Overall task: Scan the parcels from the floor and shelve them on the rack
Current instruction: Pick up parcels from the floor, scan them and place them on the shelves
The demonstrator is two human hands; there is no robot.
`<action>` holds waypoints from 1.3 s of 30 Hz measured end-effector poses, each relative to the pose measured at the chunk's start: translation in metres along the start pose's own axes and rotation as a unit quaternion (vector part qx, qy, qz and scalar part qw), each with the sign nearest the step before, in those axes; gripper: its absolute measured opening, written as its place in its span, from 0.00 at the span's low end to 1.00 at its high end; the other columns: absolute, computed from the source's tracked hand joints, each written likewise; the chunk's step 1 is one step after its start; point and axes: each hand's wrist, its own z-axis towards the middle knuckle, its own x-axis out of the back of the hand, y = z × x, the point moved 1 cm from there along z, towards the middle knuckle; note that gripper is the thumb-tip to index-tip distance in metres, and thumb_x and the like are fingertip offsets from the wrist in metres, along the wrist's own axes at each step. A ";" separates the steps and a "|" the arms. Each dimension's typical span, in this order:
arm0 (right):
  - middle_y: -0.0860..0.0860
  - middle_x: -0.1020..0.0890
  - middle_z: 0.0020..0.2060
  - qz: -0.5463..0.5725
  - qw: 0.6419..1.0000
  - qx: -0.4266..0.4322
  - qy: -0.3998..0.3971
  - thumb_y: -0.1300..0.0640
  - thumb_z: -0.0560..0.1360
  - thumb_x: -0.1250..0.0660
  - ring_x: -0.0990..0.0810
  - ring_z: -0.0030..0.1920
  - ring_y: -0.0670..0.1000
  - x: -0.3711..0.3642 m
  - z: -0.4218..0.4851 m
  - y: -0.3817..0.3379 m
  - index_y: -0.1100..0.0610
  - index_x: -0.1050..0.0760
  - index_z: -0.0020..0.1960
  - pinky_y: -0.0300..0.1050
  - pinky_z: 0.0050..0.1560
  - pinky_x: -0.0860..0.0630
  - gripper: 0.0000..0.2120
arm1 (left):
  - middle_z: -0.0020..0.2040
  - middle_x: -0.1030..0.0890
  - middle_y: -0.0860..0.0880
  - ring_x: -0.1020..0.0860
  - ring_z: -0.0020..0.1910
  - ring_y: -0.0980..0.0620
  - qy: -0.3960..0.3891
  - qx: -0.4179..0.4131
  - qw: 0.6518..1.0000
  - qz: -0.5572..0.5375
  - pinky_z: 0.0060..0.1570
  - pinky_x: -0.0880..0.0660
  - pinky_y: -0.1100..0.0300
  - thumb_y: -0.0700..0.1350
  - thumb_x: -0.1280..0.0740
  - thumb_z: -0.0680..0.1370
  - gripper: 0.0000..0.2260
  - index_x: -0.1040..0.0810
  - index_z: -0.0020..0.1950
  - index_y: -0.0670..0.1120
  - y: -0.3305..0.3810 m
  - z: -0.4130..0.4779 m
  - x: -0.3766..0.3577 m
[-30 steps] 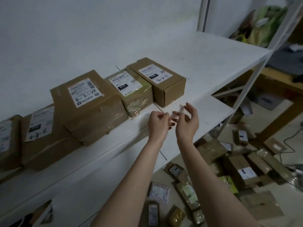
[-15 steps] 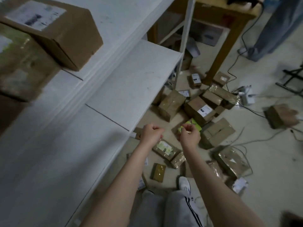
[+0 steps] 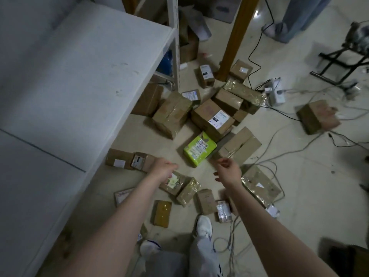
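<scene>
Several taped brown parcels lie scattered on the floor beside the white rack shelf (image 3: 79, 76). Among them are a bright green parcel (image 3: 199, 148) and a brown box with a white label (image 3: 213, 118). My left hand (image 3: 163, 168) hovers above a small labelled parcel (image 3: 173, 183), its fingers loosely curled and holding nothing. My right hand (image 3: 227, 170) hangs just right of the green parcel, fingers relaxed and empty. Neither hand touches a parcel. No scanner is in view.
The rack's post (image 3: 173, 37) and a wooden table leg (image 3: 235, 37) stand behind the pile. A power strip (image 3: 273, 94) and loose cables (image 3: 279, 148) run across the floor at right. Another person's legs (image 3: 295, 17) stand at top right. My shoes (image 3: 203, 226) are near the closest parcels.
My view dropped from the upper shelf with its shelved boxes down to the floor pile. Both hands came down off the shelf edge and moved apart.
</scene>
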 end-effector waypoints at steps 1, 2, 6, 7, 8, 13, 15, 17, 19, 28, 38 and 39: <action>0.51 0.21 0.39 0.003 1.000 -0.007 0.003 0.65 0.77 0.37 0.20 0.38 0.55 0.007 0.014 0.005 0.59 0.25 0.54 0.47 0.35 0.21 0.07 | 0.44 0.23 0.43 0.25 0.38 0.49 0.001 0.004 1.000 0.001 0.36 0.28 0.59 0.41 0.32 0.80 0.05 0.25 0.46 0.43 0.001 0.011 -0.010; 0.50 0.21 0.38 0.005 1.000 -0.017 0.006 0.64 0.77 0.36 0.21 0.38 0.55 0.014 0.028 0.010 0.59 0.25 0.52 0.48 0.35 0.21 0.06 | 0.43 0.23 0.43 0.24 0.38 0.49 0.003 0.006 1.000 0.004 0.35 0.28 0.59 0.41 0.31 0.79 0.06 0.25 0.43 0.44 0.003 0.021 -0.021; 0.53 0.18 0.35 0.005 0.998 -0.065 0.019 0.56 0.72 0.32 0.20 0.36 0.56 0.037 0.089 0.046 0.51 0.26 0.43 0.62 0.47 0.19 0.03 | 0.44 0.21 0.43 0.21 0.45 0.44 0.008 0.010 1.000 0.015 0.37 0.25 0.59 0.41 0.29 0.78 0.08 0.25 0.40 0.45 0.017 0.062 -0.071; 0.53 0.17 0.37 0.004 0.997 -0.071 0.031 0.54 0.69 0.31 0.18 0.39 0.58 0.042 0.105 0.057 0.51 0.26 0.42 0.63 0.49 0.19 0.04 | 0.44 0.20 0.43 0.20 0.45 0.44 0.006 0.008 1.000 0.021 0.38 0.25 0.58 0.42 0.29 0.77 0.09 0.25 0.39 0.46 0.022 0.072 -0.086; 0.53 0.16 0.40 -0.002 0.996 -0.078 0.044 0.51 0.67 0.31 0.17 0.43 0.59 0.046 0.121 0.067 0.51 0.25 0.43 0.62 0.51 0.19 0.07 | 0.42 0.20 0.43 0.20 0.45 0.43 0.002 0.003 0.999 0.033 0.40 0.24 0.57 0.43 0.28 0.76 0.09 0.25 0.38 0.47 0.028 0.082 -0.100; 0.57 0.19 0.54 0.008 0.989 -0.131 0.063 0.44 0.63 0.27 0.19 0.53 0.59 0.050 0.185 0.114 0.56 0.26 0.60 0.60 0.57 0.21 0.29 | 0.36 0.24 0.43 0.25 0.38 0.45 -0.026 -0.050 0.992 0.117 0.39 0.28 0.55 0.48 0.29 0.71 0.09 0.25 0.36 0.45 0.046 0.134 -0.174; 0.59 0.20 0.57 0.028 0.985 -0.156 0.073 0.42 0.62 0.24 0.20 0.56 0.62 0.043 0.205 0.129 0.59 0.29 0.64 0.60 0.58 0.21 0.37 | 0.34 0.27 0.44 0.29 0.36 0.46 -0.019 -0.082 0.986 0.147 0.37 0.35 0.56 0.43 0.31 0.76 0.11 0.27 0.35 0.46 0.046 0.154 -0.200; 0.60 0.22 0.60 0.026 0.980 -0.176 0.084 0.41 0.64 0.22 0.22 0.59 0.63 0.033 0.227 0.144 0.62 0.31 0.67 0.58 0.61 0.23 0.40 | 0.36 0.28 0.45 0.30 0.38 0.45 -0.014 -0.099 0.984 0.145 0.38 0.36 0.55 0.42 0.31 0.76 0.13 0.31 0.34 0.48 0.042 0.175 -0.223; 0.62 0.27 0.66 0.010 0.978 -0.191 0.088 0.36 0.62 0.23 0.26 0.64 0.64 0.021 0.251 0.155 0.62 0.35 0.72 0.58 0.65 0.26 0.48 | 0.42 0.24 0.45 0.25 0.45 0.43 -0.012 -0.114 0.984 0.138 0.43 0.31 0.55 0.42 0.31 0.76 0.06 0.27 0.42 0.47 0.035 0.196 -0.241; 0.64 0.47 0.77 0.001 0.954 -0.246 0.174 0.33 0.58 0.21 0.42 0.76 0.64 -0.035 0.344 0.178 0.60 0.54 0.80 0.59 0.74 0.39 0.66 | 0.49 0.19 0.41 0.21 0.53 0.41 0.046 -0.129 0.983 0.122 0.50 0.27 0.55 0.40 0.30 0.76 0.06 0.27 0.47 0.45 -0.029 0.309 -0.255; 0.66 0.65 0.77 -0.069 0.949 -0.246 0.185 0.32 0.56 0.20 0.61 0.78 0.65 -0.061 0.380 0.185 0.59 0.72 0.78 0.76 0.70 0.48 0.76 | 0.50 0.20 0.44 0.22 0.46 0.44 0.064 -0.109 0.985 0.121 0.43 0.30 0.59 0.41 0.30 0.77 0.10 0.24 0.57 0.41 -0.071 0.364 -0.215; 0.66 0.64 0.77 -0.072 0.949 -0.246 0.185 0.32 0.56 0.21 0.60 0.78 0.65 -0.061 0.381 0.185 0.59 0.72 0.78 0.75 0.70 0.47 0.76 | 0.51 0.20 0.44 0.22 0.47 0.44 0.062 -0.108 0.985 0.116 0.43 0.29 0.58 0.40 0.30 0.77 0.10 0.24 0.56 0.41 -0.070 0.363 -0.214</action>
